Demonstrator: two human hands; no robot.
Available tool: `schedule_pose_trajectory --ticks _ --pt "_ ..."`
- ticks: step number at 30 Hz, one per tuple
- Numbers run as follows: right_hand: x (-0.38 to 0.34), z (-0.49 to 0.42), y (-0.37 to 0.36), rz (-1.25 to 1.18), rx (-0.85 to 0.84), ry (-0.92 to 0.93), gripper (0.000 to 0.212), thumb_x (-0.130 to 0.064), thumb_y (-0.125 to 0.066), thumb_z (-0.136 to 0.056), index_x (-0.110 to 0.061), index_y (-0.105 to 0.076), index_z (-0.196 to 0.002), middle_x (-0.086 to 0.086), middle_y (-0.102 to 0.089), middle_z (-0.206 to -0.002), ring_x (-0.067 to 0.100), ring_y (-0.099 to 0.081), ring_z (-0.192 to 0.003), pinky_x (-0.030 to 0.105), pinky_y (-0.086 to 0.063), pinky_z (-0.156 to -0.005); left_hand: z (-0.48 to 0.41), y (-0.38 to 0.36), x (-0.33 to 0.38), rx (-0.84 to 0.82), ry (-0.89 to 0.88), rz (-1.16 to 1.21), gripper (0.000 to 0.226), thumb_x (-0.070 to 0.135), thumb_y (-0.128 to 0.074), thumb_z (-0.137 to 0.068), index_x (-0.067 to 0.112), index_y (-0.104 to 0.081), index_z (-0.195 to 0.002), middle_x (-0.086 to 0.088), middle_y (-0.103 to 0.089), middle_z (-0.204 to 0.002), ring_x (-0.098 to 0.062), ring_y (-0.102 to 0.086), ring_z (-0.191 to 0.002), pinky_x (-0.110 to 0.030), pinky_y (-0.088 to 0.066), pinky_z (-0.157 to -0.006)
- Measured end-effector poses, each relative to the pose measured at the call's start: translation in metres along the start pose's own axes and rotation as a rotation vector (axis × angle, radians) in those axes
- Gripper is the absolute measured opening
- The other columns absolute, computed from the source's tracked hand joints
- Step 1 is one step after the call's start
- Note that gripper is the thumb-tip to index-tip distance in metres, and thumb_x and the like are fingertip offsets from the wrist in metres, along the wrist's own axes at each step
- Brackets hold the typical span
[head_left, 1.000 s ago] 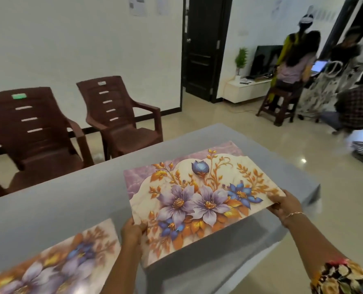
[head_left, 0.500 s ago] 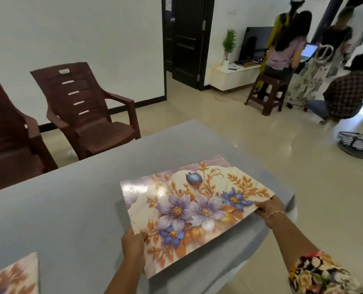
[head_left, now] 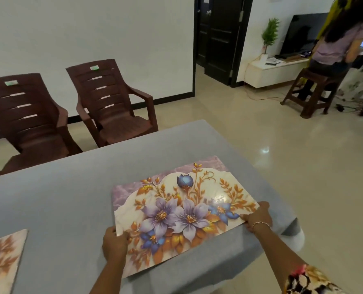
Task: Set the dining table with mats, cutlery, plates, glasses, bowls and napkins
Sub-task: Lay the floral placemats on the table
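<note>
A glossy place mat (head_left: 182,209) printed with purple and blue flowers and orange leaves lies over the near right part of the grey-clothed dining table (head_left: 74,187). My left hand (head_left: 115,244) grips its near left corner. My right hand (head_left: 258,216), a thin bracelet on the wrist, holds the right edge near the table's end. The mat's near edge reaches the table's front edge. A second mat (head_left: 2,257) with the same print lies flat at the far left, cut off by the frame.
Two dark brown plastic armchairs (head_left: 110,102) stand beyond the table's far side by the white wall. Off to the right, a person sits on a wooden stool (head_left: 312,94) by a low white cabinet (head_left: 276,71) with a screen and a small plant. A black door (head_left: 221,39) stands behind.
The mat has come down from a raised tilt to lie nearly flat on the table. My view has swung left, so both chairs and the second mat show more fully.
</note>
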State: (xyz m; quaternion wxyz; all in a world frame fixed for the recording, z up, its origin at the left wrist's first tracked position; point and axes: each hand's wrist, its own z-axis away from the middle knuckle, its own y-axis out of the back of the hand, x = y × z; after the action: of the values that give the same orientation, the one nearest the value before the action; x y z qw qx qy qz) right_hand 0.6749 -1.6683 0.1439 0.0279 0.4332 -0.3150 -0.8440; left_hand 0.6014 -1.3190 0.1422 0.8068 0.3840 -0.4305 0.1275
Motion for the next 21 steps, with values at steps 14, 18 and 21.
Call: schedule_pose_trajectory --ticks 14,18,21 --pt "0.012 0.003 0.018 0.352 -0.135 0.127 0.061 -0.031 -0.075 -0.074 -0.011 -0.028 -0.107 0.022 -0.058 -0.106 0.040 -0.060 -0.094 0.047 -0.051 -0.083 0.039 0.005 -0.022 0.119 -0.081 -0.401 0.038 0.024 -0.055 -0.093 0.000 -0.052 -0.122 -0.025 -0.055 -0.119 -0.040 -0.055 -0.105 -0.044 -0.047 -0.085" --pt "0.012 0.021 0.020 0.477 0.009 0.296 0.057 -0.036 -0.060 -0.086 -0.012 -0.027 -0.126 0.018 -0.061 -0.108 0.037 -0.061 -0.096 0.039 -0.047 -0.079 0.050 0.011 -0.024 0.171 -0.079 -0.564 0.042 0.031 -0.059 -0.089 0.003 -0.051 -0.119 -0.021 -0.049 -0.119 -0.034 -0.051 -0.108 -0.040 -0.047 -0.085" --pt "0.002 0.044 0.010 0.642 0.035 0.548 0.047 -0.035 -0.047 -0.093 -0.018 -0.029 -0.133 0.012 -0.065 -0.104 0.029 -0.064 -0.092 0.030 -0.046 -0.072 0.057 0.022 -0.032 0.196 -0.117 -0.587 0.041 0.031 -0.059 -0.090 0.004 -0.051 -0.121 -0.019 -0.048 -0.120 -0.032 -0.049 -0.110 -0.039 -0.046 -0.084"
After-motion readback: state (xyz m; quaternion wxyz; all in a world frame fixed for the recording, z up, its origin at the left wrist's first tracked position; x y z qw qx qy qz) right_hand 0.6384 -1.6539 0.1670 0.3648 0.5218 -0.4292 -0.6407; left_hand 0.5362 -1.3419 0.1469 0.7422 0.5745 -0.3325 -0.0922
